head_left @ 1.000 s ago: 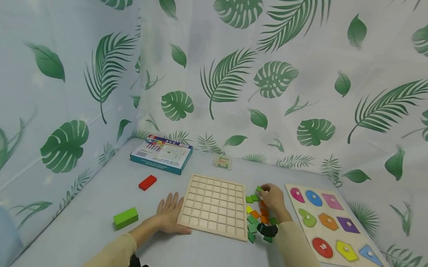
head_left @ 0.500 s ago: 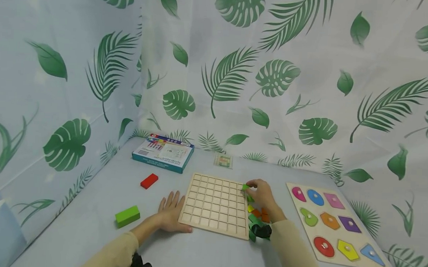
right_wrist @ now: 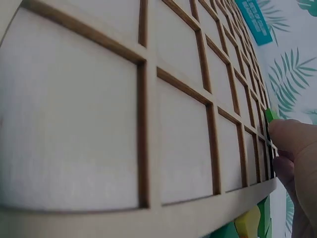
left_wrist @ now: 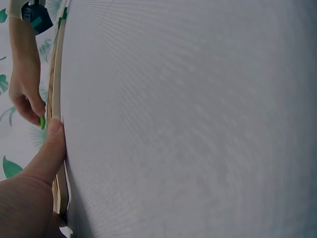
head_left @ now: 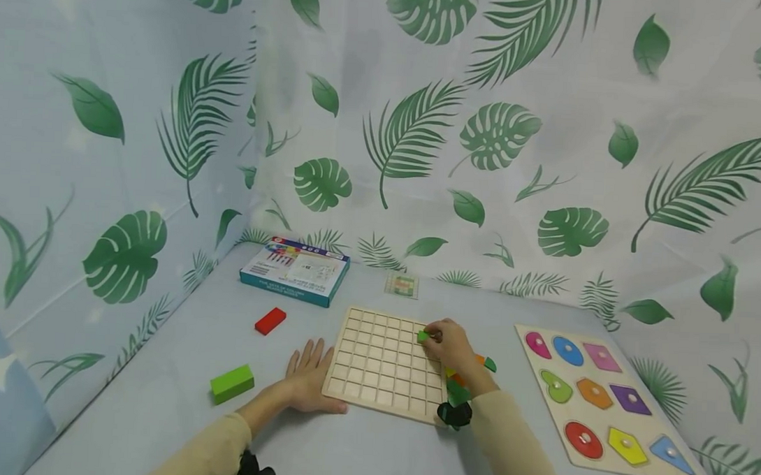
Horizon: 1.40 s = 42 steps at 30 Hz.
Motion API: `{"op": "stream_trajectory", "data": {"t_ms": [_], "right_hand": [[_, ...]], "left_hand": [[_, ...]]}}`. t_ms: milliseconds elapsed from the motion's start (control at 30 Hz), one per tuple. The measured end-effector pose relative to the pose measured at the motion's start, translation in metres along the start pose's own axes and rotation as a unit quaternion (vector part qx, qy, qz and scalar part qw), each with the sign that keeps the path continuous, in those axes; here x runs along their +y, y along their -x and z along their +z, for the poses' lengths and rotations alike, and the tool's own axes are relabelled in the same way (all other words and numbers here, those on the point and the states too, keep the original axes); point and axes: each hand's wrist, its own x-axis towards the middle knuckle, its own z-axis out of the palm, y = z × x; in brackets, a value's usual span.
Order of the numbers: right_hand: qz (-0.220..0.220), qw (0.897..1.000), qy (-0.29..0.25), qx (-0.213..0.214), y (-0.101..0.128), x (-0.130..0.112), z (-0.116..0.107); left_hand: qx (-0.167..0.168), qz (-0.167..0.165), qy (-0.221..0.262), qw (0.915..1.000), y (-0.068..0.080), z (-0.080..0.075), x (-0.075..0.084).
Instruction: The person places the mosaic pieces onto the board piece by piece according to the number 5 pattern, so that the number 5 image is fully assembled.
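Moved: since the earlier frame our right hand (head_left: 447, 343) had carried the green tile (head_left: 422, 336) left, from the pile beside the board onto the grid's upper right cells.
Table: we saw the grey table (head_left: 161, 397) under everything.
Grid board: the wooden grid board (head_left: 376, 367) lay flat between our hands, all cells bare apart from the tile over it.
Shape puzzle: the shape puzzle (head_left: 601, 402) lay well to the right.
Box: the blue box (head_left: 295, 271) sat at the back left.
Left hand: our left hand (head_left: 308, 378) lay flat, fingers spread, thumb touching the board's left edge.
Right hand: our fingers pinched the green tile.
Blocks: the green block (head_left: 231, 383) and red block (head_left: 270, 320) lay left of the board.
Tile pile: the loose tiles (head_left: 457, 387) lay just right of the board.
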Motion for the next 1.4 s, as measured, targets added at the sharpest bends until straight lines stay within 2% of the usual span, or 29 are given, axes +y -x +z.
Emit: {"op": "stream_trajectory", "data": {"t_ms": [167,333,467,767,933,1033,1233,1400], "right_hand": [[0.012,1.0,0.0,-0.013,-0.001,-0.001,0.007],[0.019,0.999,0.018,-0.021,-0.004,-0.005,0.008],[0.019,0.999,0.037,-0.025,-0.007,-0.007,0.007],[0.04,0.998,0.032,-0.037,-0.008,-0.01,0.007],[0.047,0.998,0.022,-0.048,-0.009,-0.01,0.002],[0.047,0.998,0.017,-0.03,-0.01,-0.008,-0.008],[0.034,0.998,0.026,0.054,-0.005,0.004,-0.026],[0.042,0.997,0.022,0.058,0.003,0.016,-0.033]], "left_hand": [[0.01,0.008,0.004,0.9999,-0.007,0.011,-0.01],[-0.004,0.001,0.003,1.0,0.001,-0.001,0.001],[-0.001,-0.003,-0.01,0.9999,0.005,-0.006,0.006],[0.0,0.0,-0.017,0.9999,0.003,-0.005,0.004],[0.002,-0.001,-0.005,1.0,0.001,-0.006,0.004],[-0.001,0.0,0.0,1.0,-0.002,-0.006,0.004],[0.008,0.007,0.007,0.9999,-0.004,-0.001,-0.001],[0.004,0.005,0.011,0.9999,-0.001,0.002,-0.003]]}}
